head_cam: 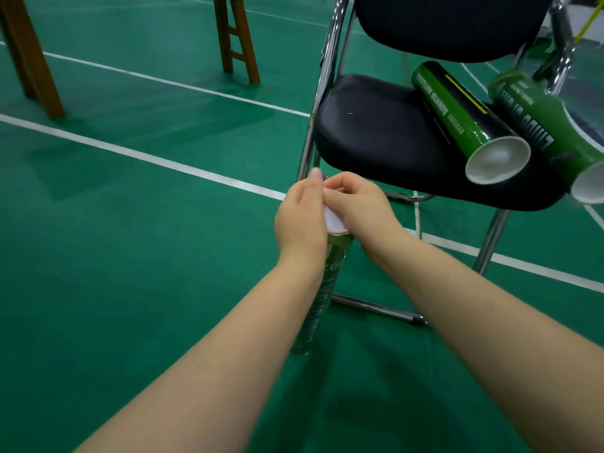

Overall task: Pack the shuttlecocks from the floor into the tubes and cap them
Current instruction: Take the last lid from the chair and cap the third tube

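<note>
Pressing the cap askew could topple the upright tube standing just beside the chair; left hand grips its top, right hand pinches the cap, fingers curled.

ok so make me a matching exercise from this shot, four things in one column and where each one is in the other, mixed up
Things
1. white cap
2. upright tube
3. dark green tube
4. wooden stand

Places
A. lying on the black chair seat
B. standing on the green floor, gripped near its top by the left hand
C. on the court beyond the chair, away from both hands
D. pinched by the right hand at a tube's mouth

Pairs: 1-D, 2-B, 3-A, 4-C
</note>
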The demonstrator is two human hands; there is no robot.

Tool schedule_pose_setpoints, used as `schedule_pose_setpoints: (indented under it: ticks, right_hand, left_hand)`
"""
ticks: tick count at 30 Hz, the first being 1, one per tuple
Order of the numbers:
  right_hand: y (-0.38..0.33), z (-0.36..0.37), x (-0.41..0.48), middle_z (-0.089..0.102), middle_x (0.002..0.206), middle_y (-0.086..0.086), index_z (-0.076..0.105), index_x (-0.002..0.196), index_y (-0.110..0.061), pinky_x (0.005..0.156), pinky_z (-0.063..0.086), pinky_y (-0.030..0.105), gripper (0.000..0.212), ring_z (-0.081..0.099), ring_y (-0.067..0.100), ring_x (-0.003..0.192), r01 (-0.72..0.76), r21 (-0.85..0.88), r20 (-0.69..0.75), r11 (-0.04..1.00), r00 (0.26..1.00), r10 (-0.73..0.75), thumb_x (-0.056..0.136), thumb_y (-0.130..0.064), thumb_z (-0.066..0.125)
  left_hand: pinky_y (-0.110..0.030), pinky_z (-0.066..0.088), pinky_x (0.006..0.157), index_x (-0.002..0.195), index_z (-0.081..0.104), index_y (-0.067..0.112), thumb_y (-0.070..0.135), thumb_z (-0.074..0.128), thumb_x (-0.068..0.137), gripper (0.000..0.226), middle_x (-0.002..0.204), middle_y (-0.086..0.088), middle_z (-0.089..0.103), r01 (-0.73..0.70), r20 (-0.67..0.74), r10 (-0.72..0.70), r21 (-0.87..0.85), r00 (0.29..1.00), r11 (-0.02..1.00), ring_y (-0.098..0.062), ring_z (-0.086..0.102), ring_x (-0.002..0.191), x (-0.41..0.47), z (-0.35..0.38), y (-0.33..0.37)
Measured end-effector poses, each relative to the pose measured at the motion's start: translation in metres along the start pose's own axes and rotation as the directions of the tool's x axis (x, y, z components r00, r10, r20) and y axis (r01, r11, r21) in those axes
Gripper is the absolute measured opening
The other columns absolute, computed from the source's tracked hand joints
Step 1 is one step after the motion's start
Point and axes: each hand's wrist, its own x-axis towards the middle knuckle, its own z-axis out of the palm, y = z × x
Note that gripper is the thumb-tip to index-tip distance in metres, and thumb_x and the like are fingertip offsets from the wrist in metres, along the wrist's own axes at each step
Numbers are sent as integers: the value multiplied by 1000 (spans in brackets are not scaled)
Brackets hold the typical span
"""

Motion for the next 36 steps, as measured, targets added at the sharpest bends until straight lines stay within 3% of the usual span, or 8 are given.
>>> schedule_pose_setpoints:
  ticks: [4,12,17,21,24,28,31,36]
  right_hand:
    - [6,0,-1,66,88,2,61,78,-24,76,51,37,12,62,20,84,-84,102,-38,991,995,88,86,-16,62]
    - [1,1,-5,68,84,5,63,103,-10,62,54,28,17,63,17,69,-301,229,71,926,954,293,90,-20,60]
    - [-11,-5,0,61,118,15,53,125,-20,76,49,56,46,57,41,107,-505,-187,200,843,820,536,92,-51,47]
    - [-20,-7,-4,45,138,21,44,134,-20,82,42,65,57,41,51,124,-585,-215,231,782,747,623,91,-58,42]
    - [-26,-6,-14,42,140,22,43,134,-23,82,40,66,56,37,54,125,-595,-258,235,761,726,647,92,-60,39]
    - [-34,-3,-34,60,110,18,50,124,-16,66,50,49,61,60,41,91,-580,-345,276,738,689,670,89,-65,38]
    - [-35,-1,-54,65,96,11,53,120,-13,60,53,37,50,63,28,77,-549,-255,366,796,707,605,90,-53,50]
    - [-32,10,-87,66,100,7,60,109,-20,71,49,36,43,57,23,80,-307,-146,426,941,839,339,69,-35,70]
  left_hand:
    - [-33,47,86,119,53,16,17,46,93,26,118,-7,58,68,-45,-69,-28,997,997,-21,57,99,7,4,2]
    - [-31,47,73,101,55,21,8,48,90,18,109,-10,59,59,-77,-63,-51,995,997,-20,56,84,6,1,1]
    - [-41,50,89,106,59,22,13,42,94,23,110,-8,62,77,-28,-76,55,997,996,-24,60,97,6,-3,6]
    - [-38,52,82,111,62,18,30,45,94,28,107,-6,65,297,26,-297,13,954,955,-25,62,92,-4,-5,12]
    - [-31,44,58,96,64,15,46,48,90,36,84,-11,66,464,68,-465,19,883,885,-27,61,75,-20,-12,22]
    - [-46,40,85,79,58,18,60,40,88,46,75,-7,58,571,157,-586,135,795,810,-29,56,76,-45,-29,29]
    - [-64,35,95,85,57,24,63,42,85,41,89,-7,55,541,194,-554,120,809,832,-34,54,97,-56,-48,26]
    - [-46,50,88,103,57,30,49,51,87,25,107,-1,61,192,201,-248,261,948,946,-22,58,98,-76,-78,35]
